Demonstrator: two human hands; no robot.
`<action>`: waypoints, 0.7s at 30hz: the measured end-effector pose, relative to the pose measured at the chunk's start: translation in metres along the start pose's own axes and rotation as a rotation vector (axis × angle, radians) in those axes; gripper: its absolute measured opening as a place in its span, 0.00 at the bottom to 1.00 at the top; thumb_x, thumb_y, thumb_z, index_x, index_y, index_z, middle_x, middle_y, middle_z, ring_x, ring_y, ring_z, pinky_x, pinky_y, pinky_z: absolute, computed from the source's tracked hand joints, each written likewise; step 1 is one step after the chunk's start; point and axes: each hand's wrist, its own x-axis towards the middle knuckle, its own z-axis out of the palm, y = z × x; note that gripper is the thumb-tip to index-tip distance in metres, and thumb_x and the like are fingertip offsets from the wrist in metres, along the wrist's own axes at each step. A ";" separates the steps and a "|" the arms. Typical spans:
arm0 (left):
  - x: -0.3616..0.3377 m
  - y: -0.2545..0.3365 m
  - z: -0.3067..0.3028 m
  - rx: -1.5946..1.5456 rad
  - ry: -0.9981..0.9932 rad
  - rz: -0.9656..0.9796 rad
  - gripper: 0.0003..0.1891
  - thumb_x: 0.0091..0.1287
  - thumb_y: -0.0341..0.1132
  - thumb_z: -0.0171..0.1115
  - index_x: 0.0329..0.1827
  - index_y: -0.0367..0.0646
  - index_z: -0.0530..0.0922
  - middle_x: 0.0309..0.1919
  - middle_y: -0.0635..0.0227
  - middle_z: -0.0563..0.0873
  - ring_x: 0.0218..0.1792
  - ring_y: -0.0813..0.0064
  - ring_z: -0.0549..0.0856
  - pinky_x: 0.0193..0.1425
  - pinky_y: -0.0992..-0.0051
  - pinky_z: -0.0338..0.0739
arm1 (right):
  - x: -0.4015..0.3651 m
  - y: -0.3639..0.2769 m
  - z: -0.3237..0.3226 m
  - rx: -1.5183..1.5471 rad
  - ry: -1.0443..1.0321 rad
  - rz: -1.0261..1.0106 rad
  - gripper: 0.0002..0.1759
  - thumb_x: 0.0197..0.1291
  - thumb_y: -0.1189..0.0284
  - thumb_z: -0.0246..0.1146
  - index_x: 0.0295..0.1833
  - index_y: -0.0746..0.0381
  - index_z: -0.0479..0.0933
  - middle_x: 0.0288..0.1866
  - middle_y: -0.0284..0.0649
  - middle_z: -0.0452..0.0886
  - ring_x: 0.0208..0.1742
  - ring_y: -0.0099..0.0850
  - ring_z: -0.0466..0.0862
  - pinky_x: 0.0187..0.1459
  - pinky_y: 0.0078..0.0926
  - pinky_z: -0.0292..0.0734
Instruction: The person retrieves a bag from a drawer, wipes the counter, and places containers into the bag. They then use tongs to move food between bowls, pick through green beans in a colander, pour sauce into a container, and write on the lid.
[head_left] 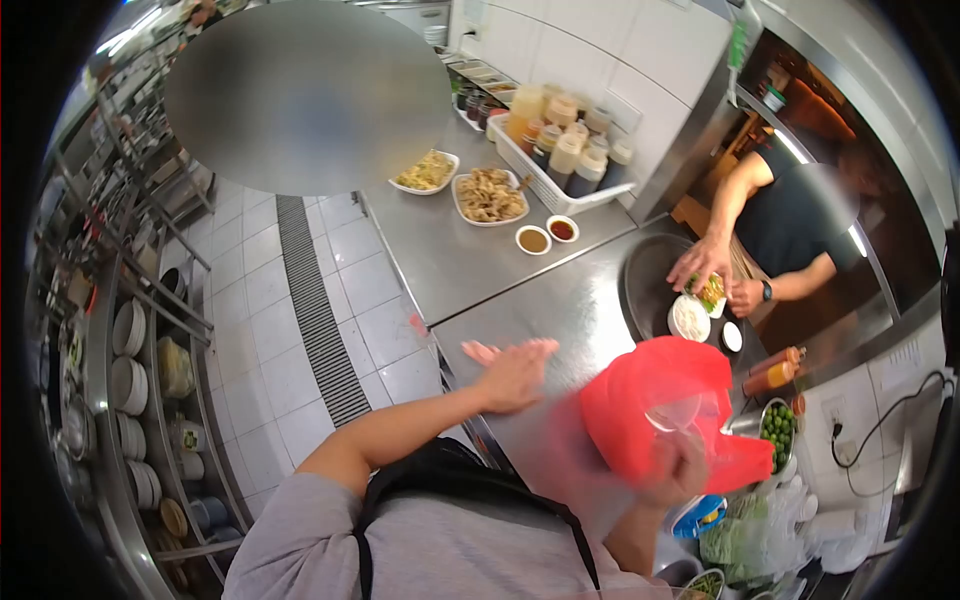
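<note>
The counter (400, 240) is smooth, glossy metal; the red bag (640, 400) is thin, crinkled plastic; the wall (580, 50) has glossy tiles; the grey shirt (440, 545) is matt cloth.

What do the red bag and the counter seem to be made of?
Bag: thin, translucent film, likely plastic, by its creases and the round shape showing through.
Counter: smooth metal, probably stainless steel, by its grey sheen and soft reflections.

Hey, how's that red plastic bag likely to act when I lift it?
The red plastic bag will probably flop and change shape, as its thin film bulges and creases. It may feel light for its size, looking puffed rather than packed, though most contents are hidden.
</note>
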 end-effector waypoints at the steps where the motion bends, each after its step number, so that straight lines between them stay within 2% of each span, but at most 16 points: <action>1: -0.005 0.000 0.006 0.003 0.013 -0.016 0.25 0.63 0.36 0.48 0.62 0.35 0.60 0.62 0.49 0.63 0.62 0.55 0.64 0.64 0.61 0.57 | 0.003 -0.009 0.031 0.024 -0.088 0.043 0.09 0.55 0.80 0.54 0.40 0.71 0.77 0.24 0.39 0.75 0.23 0.25 0.73 0.26 0.16 0.67; 2: -0.009 -0.003 0.011 -0.167 0.061 0.008 0.24 0.64 0.37 0.48 0.62 0.36 0.60 0.63 0.51 0.61 0.63 0.56 0.62 0.64 0.61 0.56 | 0.007 -0.015 0.060 0.045 -0.176 0.086 0.08 0.56 0.79 0.55 0.39 0.71 0.77 0.25 0.39 0.76 0.24 0.25 0.74 0.26 0.17 0.68; 3: -0.010 -0.010 0.012 -0.337 0.109 0.039 0.24 0.65 0.38 0.48 0.63 0.37 0.60 0.65 0.52 0.59 0.64 0.56 0.60 0.65 0.62 0.55 | 0.001 -0.011 0.084 0.159 -0.299 0.295 0.08 0.57 0.78 0.55 0.39 0.71 0.77 0.26 0.39 0.78 0.26 0.24 0.75 0.28 0.17 0.69; 4: -0.008 -0.024 0.003 -0.338 0.114 0.033 0.24 0.65 0.38 0.48 0.63 0.37 0.60 0.65 0.52 0.59 0.64 0.56 0.60 0.65 0.62 0.55 | -0.009 -0.003 0.109 0.267 -0.422 0.508 0.08 0.58 0.77 0.55 0.39 0.71 0.77 0.28 0.39 0.79 0.28 0.24 0.77 0.29 0.17 0.70; 6: -0.003 -0.066 -0.033 -0.361 0.350 -0.083 0.22 0.67 0.40 0.47 0.61 0.40 0.64 0.63 0.54 0.65 0.62 0.59 0.65 0.63 0.64 0.59 | -0.031 0.018 0.161 0.565 -0.500 0.869 0.10 0.60 0.75 0.55 0.42 0.69 0.76 0.33 0.40 0.80 0.33 0.24 0.79 0.31 0.17 0.72; 8: 0.002 -0.114 -0.086 -0.474 0.455 -0.384 0.19 0.67 0.40 0.46 0.58 0.42 0.69 0.52 0.56 0.77 0.54 0.63 0.75 0.58 0.67 0.66 | -0.033 0.025 0.209 0.872 -0.493 1.150 0.12 0.62 0.73 0.53 0.47 0.68 0.74 0.38 0.41 0.79 0.37 0.27 0.80 0.32 0.19 0.75; 9: 0.003 -0.165 -0.091 -0.661 0.628 -0.451 0.17 0.68 0.40 0.45 0.54 0.43 0.72 0.39 0.61 0.83 0.43 0.69 0.81 0.50 0.72 0.72 | -0.034 0.033 0.234 0.931 -0.484 1.246 0.13 0.63 0.73 0.52 0.51 0.67 0.71 0.40 0.43 0.79 0.37 0.28 0.80 0.34 0.21 0.76; 10: 0.000 -0.191 -0.123 -0.560 0.600 -0.650 0.15 0.68 0.38 0.44 0.50 0.44 0.75 0.34 0.65 0.84 0.40 0.74 0.80 0.47 0.75 0.72 | -0.035 0.041 0.257 0.994 -0.471 1.342 0.16 0.63 0.73 0.51 0.55 0.66 0.68 0.42 0.44 0.78 0.38 0.30 0.80 0.36 0.24 0.78; 11: -0.001 -0.241 -0.130 -0.514 0.773 -0.591 0.13 0.68 0.36 0.45 0.46 0.42 0.78 0.33 0.66 0.83 0.37 0.76 0.79 0.45 0.76 0.71 | -0.037 0.047 0.280 0.984 -0.430 1.317 0.16 0.63 0.73 0.51 0.55 0.66 0.68 0.42 0.44 0.78 0.38 0.30 0.80 0.36 0.24 0.78; 12: -0.003 -0.262 -0.152 -0.447 0.889 -0.560 0.12 0.67 0.34 0.46 0.43 0.41 0.79 0.35 0.65 0.83 0.35 0.75 0.78 0.42 0.75 0.71 | -0.038 0.053 0.302 1.009 -0.378 1.446 0.19 0.63 0.73 0.50 0.59 0.65 0.64 0.43 0.44 0.77 0.39 0.32 0.80 0.37 0.27 0.78; 13: -0.006 -0.309 -0.157 -0.441 0.898 -0.616 0.13 0.66 0.34 0.47 0.47 0.40 0.77 0.37 0.62 0.81 0.37 0.75 0.77 0.42 0.75 0.70 | -0.037 0.059 0.324 1.040 -0.323 1.570 0.22 0.64 0.73 0.49 0.63 0.64 0.59 0.45 0.45 0.76 0.40 0.34 0.80 0.39 0.30 0.78; 15: -0.008 -0.373 -0.171 -0.541 0.762 -0.853 0.16 0.67 0.36 0.45 0.54 0.42 0.71 0.38 0.59 0.80 0.32 0.74 0.79 0.35 0.75 0.73 | -0.040 0.070 0.365 1.037 -0.201 1.608 0.25 0.64 0.73 0.48 0.66 0.61 0.53 0.48 0.46 0.73 0.41 0.36 0.79 0.40 0.31 0.78; 17: 0.012 -0.356 -0.208 -0.682 0.680 -0.897 0.17 0.68 0.37 0.44 0.58 0.42 0.68 0.37 0.59 0.79 0.28 0.74 0.79 0.29 0.77 0.73 | -0.035 0.070 0.396 1.032 -0.088 1.666 0.28 0.65 0.72 0.47 0.68 0.58 0.48 0.52 0.47 0.70 0.42 0.38 0.79 0.41 0.32 0.78; 18: 0.019 -0.350 -0.224 -0.808 0.611 -0.972 0.19 0.68 0.38 0.42 0.61 0.43 0.64 0.37 0.59 0.79 0.24 0.74 0.80 0.23 0.78 0.74 | -0.030 0.067 0.409 0.975 0.037 1.691 0.29 0.65 0.72 0.46 0.69 0.56 0.46 0.55 0.47 0.67 0.43 0.39 0.78 0.41 0.34 0.77; 19: 0.029 -0.360 -0.225 -0.814 0.591 -0.954 0.19 0.68 0.38 0.42 0.61 0.43 0.64 0.37 0.59 0.79 0.24 0.74 0.80 0.23 0.78 0.74 | -0.025 0.065 0.419 0.915 0.159 1.714 0.30 0.65 0.71 0.46 0.70 0.54 0.43 0.58 0.48 0.63 0.44 0.40 0.77 0.41 0.35 0.77; 21: 0.045 -0.376 -0.223 -1.006 0.609 -0.924 0.20 0.69 0.38 0.40 0.63 0.45 0.61 0.36 0.61 0.78 0.19 0.76 0.79 0.16 0.81 0.73 | -0.022 0.061 0.431 0.899 0.198 1.681 0.31 0.65 0.71 0.46 0.71 0.53 0.42 0.59 0.47 0.61 0.46 0.40 0.76 0.41 0.36 0.77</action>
